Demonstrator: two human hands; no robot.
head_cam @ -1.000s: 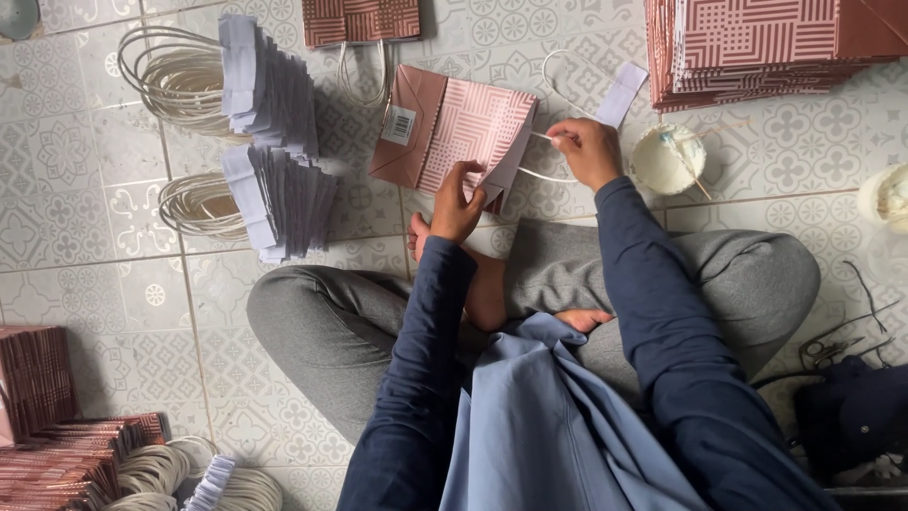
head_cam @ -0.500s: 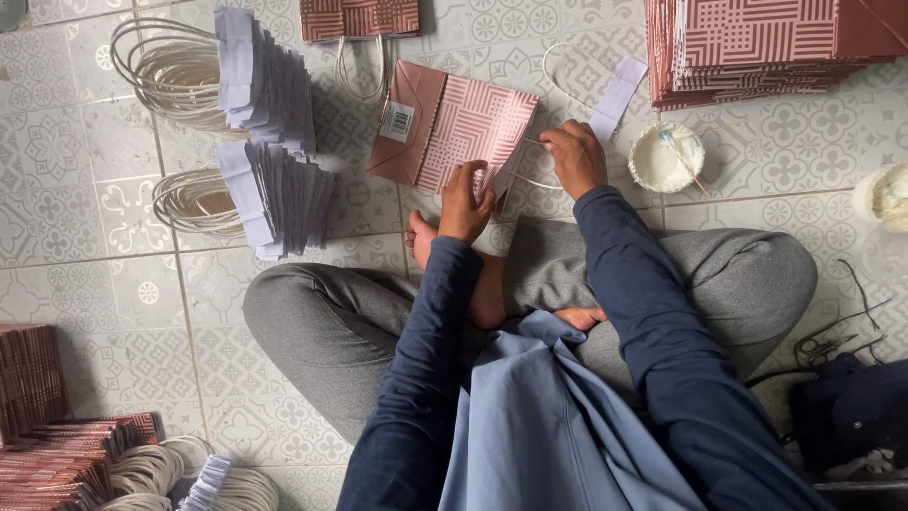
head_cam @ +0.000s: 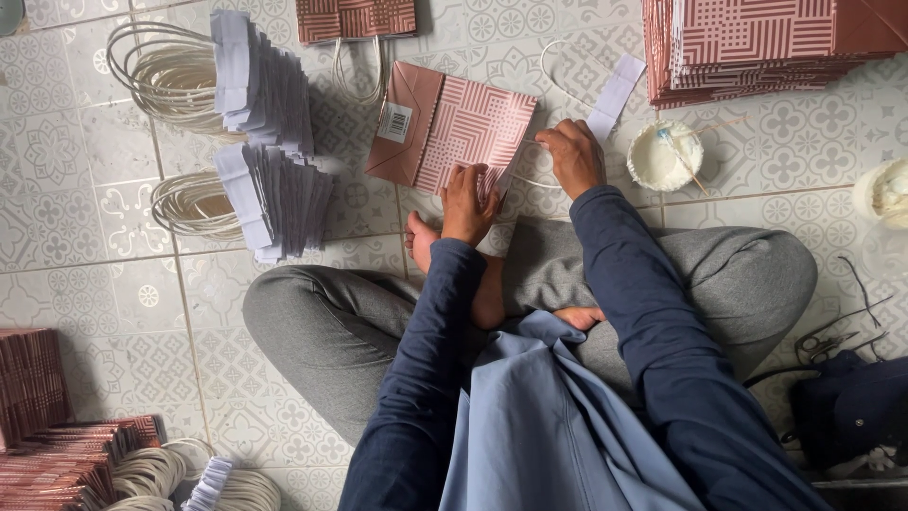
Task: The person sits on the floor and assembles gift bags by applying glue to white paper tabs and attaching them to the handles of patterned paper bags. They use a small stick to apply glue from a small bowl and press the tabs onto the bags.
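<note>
The person sits cross-legged on a tiled floor (head_cam: 113, 284), grey trousers and dark blue sleeves nearest the camera, one bare foot (head_cam: 421, 237) showing just below the hands.

The left hand (head_cam: 468, 201) lies on the near edge of a flat paper bag (head_cam: 454, 128), pink with a dark-pink geometric pattern. Its fingers are curled and pressed down on the paper, close together rather than spread, pinning the bag to the floor. The right hand (head_cam: 575, 156) sits just beside the bag's right edge. Its fingers are bent and nearly closed around a thin white cord handle (head_cam: 558, 80), whose loop runs up to a white paper strip (head_cam: 615, 95) lying tilted beyond the hand; how tightly the fingertips pinch the cord cannot be told.

To the right of that hand stands one small round white pot (head_cam: 665, 156) with a thin stick in it, and a second pale round thing (head_cam: 884, 189) sits at the right edge. Scissors (head_cam: 832, 341) lie near the right knee.

On the left are two bundles of white strips with coiled cords (head_cam: 260, 189). Farther off, one more bag (head_cam: 355, 17) lies at the top, and a stack of bags (head_cam: 757, 47) fills the top right corner. More bags (head_cam: 57, 454) are piled at the bottom left.
</note>
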